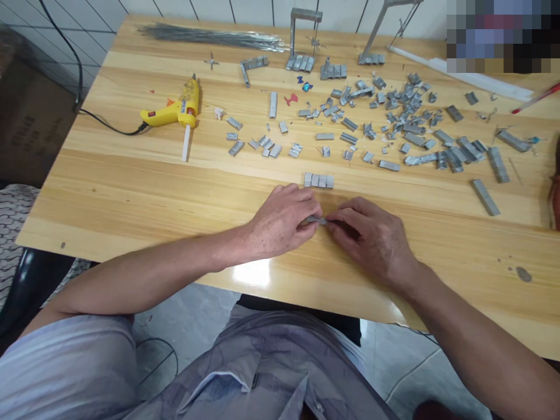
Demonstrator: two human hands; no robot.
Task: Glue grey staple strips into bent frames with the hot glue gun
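Observation:
My left hand (289,219) is closed, its thumb and fingers pinching a small grey metal piece (314,219) that looks like part of a staple strip. At the other end of this piece, the thumb and forefinger of my right hand (376,236) are pinched together on it. The fingers hide most of its shape. Just beyond my fingertips lies a row of short staple-strip blocks (319,181), set side by side. Both hands are low over the wooden table (153,210), near its front edge.
Loose staple-strip pieces (411,105) are scattered behind my hands and to the right. A yellow glue gun (170,114) with a cord lies at left. Thin wires (214,36) lie along the back, near a small upright metal frame (293,38). A red pen (536,98) is at right.

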